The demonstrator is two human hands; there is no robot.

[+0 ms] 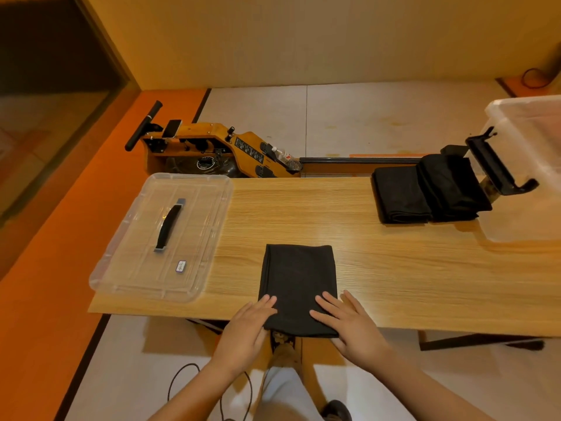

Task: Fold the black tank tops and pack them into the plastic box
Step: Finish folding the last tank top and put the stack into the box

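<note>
My left hand (246, 325) and right hand (349, 322) press flat, fingers straight, on the folded black tank top (297, 281) at the surface's (394, 268) near edge — plastic box (528, 177) far right.

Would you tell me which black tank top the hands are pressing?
The tank top at the near edge of the table; the other two lie untouched beside the plastic box.

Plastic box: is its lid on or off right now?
Off. The clear lid lies flat on the table at its left end, apart from the plastic box at the right end.
</note>
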